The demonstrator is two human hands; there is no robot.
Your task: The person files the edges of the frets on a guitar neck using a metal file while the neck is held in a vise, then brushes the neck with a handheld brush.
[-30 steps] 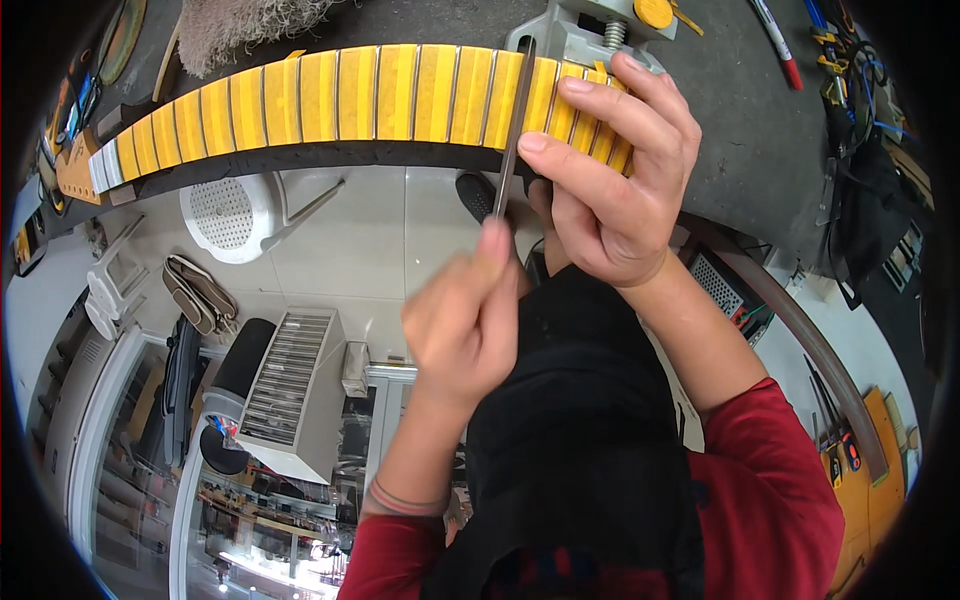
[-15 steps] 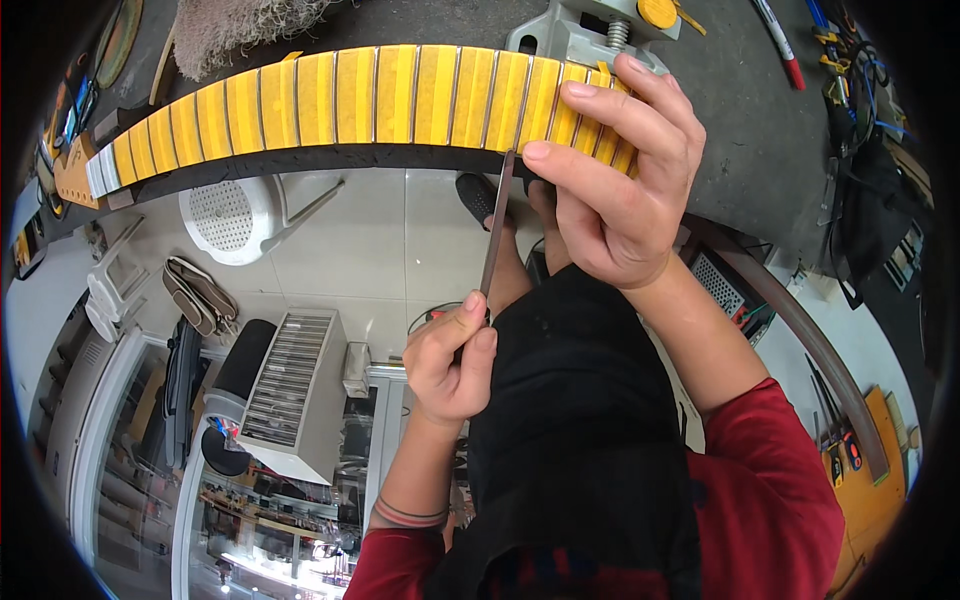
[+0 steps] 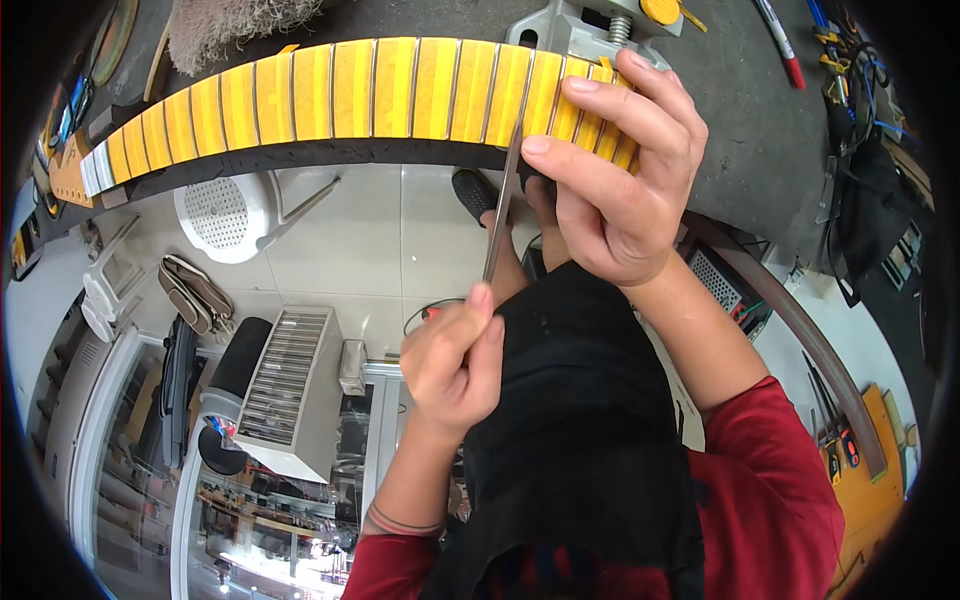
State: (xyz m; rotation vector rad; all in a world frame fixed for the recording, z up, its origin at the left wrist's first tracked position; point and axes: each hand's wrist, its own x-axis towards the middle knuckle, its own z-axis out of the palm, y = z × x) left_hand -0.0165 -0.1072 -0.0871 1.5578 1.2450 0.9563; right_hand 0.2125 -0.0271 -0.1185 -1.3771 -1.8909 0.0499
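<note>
A guitar neck lies across the top of my view on a grey bench, its fretboard masked with yellow tape so only the thin metal frets show between the strips. A grey vise at the bench's far edge seems to clamp the neck, likely to keep it from shifting under the tool.

My right hand rests on the neck's right end, fingers curled over the taped board and half closed, fingertips pinching the upper end of a slim metal file to steer it along a fret. My left hand sits lower, closed in a fist around the file's near end, thumb on top, probably to drive the stroke. The file runs steeply from that fist up to the fret.

Below the bench edge I see tiled floor, a white plastic chair and my red sleeve.
</note>
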